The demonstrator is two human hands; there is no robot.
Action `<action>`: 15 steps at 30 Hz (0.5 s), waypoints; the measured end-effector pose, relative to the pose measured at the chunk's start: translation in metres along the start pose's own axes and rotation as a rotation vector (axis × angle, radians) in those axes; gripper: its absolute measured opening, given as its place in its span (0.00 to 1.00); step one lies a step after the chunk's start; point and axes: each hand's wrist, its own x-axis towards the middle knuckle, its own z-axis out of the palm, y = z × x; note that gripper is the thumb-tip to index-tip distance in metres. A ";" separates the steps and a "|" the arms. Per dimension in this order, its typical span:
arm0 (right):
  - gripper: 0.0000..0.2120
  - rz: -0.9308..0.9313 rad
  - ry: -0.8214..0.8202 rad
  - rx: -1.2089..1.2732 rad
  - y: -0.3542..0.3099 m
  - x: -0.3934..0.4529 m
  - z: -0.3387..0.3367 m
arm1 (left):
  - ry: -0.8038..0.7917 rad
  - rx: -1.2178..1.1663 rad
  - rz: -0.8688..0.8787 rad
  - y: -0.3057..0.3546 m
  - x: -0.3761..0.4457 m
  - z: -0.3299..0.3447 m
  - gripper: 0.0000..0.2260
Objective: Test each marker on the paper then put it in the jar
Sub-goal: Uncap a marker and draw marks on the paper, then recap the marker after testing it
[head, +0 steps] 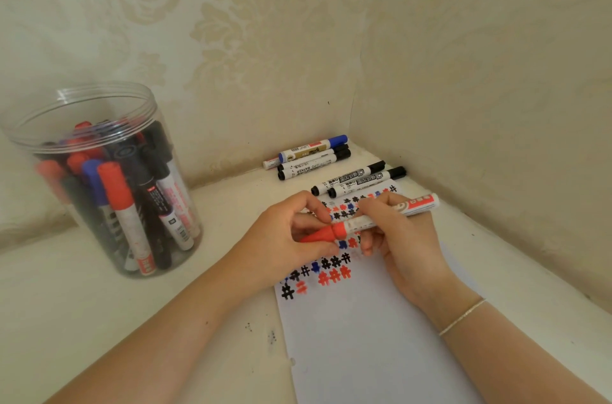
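My right hand (397, 238) grips the white barrel of a red marker (414, 206) held level above the paper (371, 337). My left hand (284, 238) pinches its red cap (323, 234), which sits on the marker's left end. The paper carries rows of black, red and blue hash marks. A clear plastic jar (99, 119) stands open at the left, holding several red, blue and black markers upright.
Several loose markers (318, 158) lie in the back corner, one blue-capped, the others black-capped; two more black ones (357, 181) lie just beyond the paper. Patterned walls close the corner at the back and right. A thin bracelet circles my right wrist.
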 end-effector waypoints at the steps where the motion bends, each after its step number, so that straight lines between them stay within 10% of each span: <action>1: 0.08 -0.004 -0.006 -0.018 0.000 0.000 0.000 | -0.014 0.005 0.006 0.000 -0.001 0.000 0.13; 15: 0.19 0.085 -0.242 0.069 -0.006 0.000 -0.007 | -0.143 -0.106 0.076 0.002 -0.003 -0.004 0.11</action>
